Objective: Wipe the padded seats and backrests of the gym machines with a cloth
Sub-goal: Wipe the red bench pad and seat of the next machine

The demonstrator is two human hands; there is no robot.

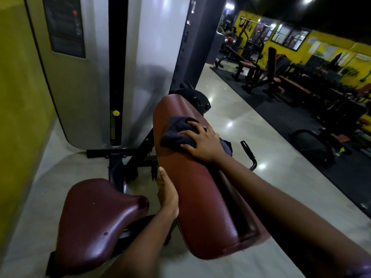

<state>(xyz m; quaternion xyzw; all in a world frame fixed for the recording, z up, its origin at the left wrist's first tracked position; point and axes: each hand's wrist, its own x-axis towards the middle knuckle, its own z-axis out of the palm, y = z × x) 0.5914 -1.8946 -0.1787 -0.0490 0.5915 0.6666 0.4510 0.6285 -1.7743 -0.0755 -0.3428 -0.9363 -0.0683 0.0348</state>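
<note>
A long maroon padded backrest [192, 193] runs from the middle of the view toward the lower right. My right hand [202, 143] presses a dark cloth [176, 131] flat on its upper part. My left hand [166, 193] grips the backrest's left edge lower down, thumb on top and fingers hidden underneath. The maroon padded seat [94, 213] of the same machine lies at the lower left, apart from both hands.
The machine's grey weight-stack housing [84, 77] stands right behind the pads, with a yellow wall [18, 97] to the left. A black handle [249, 153] sticks up right of the backrest. Polished floor [251, 137] and several benches [281, 81] lie at the right.
</note>
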